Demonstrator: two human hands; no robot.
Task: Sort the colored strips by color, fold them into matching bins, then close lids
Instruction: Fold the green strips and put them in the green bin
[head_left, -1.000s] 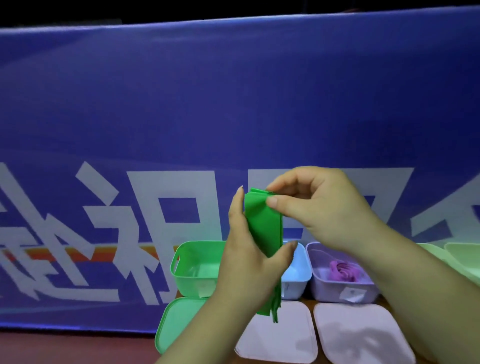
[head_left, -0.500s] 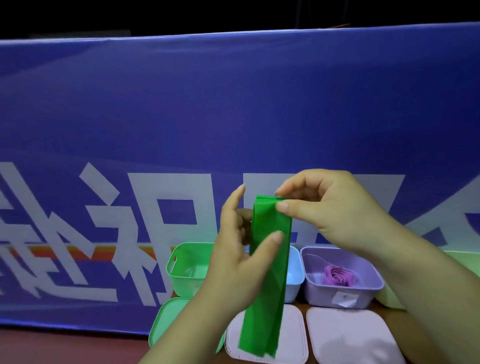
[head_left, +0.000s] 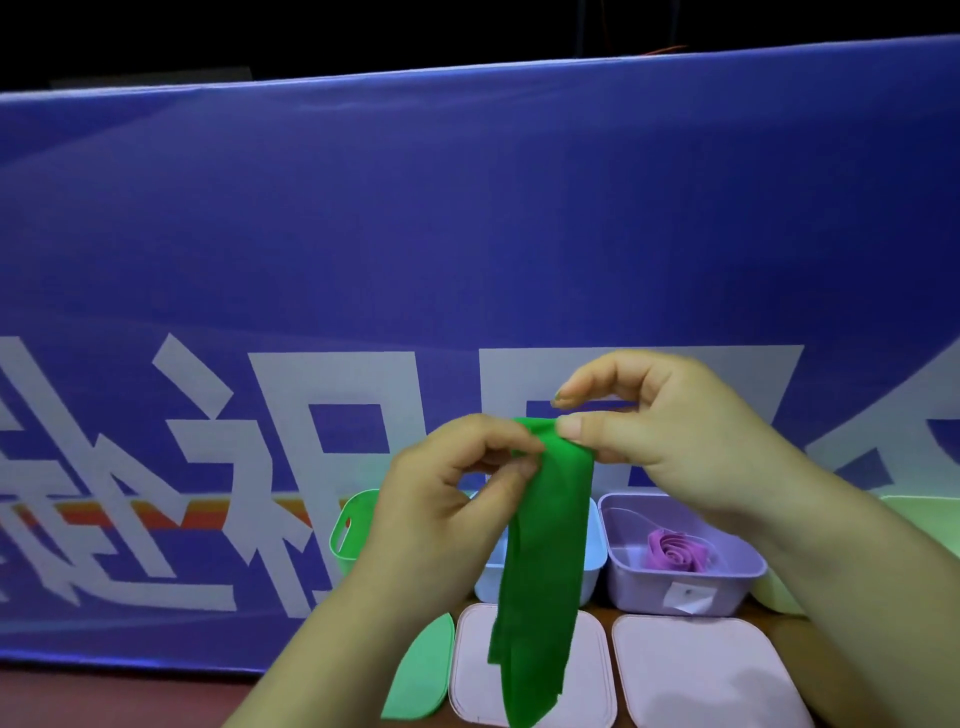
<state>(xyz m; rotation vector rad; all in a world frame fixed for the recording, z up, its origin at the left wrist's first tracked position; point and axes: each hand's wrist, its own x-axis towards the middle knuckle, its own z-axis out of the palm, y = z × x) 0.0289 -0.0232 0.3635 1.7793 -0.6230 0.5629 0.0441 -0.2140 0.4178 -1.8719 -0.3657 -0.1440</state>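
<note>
A green strip (head_left: 545, 561) hangs doubled over in front of me, its lower end over the lids. My left hand (head_left: 441, 499) pinches its top fold from the left, and my right hand (head_left: 670, 431) pinches the same fold from the right with thumb and fingers. Behind the hands stand open bins in a row: a green bin (head_left: 349, 530) at the left, a pale blue bin (head_left: 592, 561) partly hidden by the strip, and a purple bin (head_left: 639, 582) holding a rolled purple strip (head_left: 675, 551).
Lids lie flat on the wooden table in front of the bins: a green lid (head_left: 423, 670), a pale pink lid (head_left: 478, 670) and another pale pink lid (head_left: 711, 670). A light green bin (head_left: 914, 506) shows at the right edge. A blue banner (head_left: 467, 234) stands behind.
My left hand has slid up from the strip's middle to pinch the top fold beside my right hand. The strip hangs longer and straighter than a second ago.
</note>
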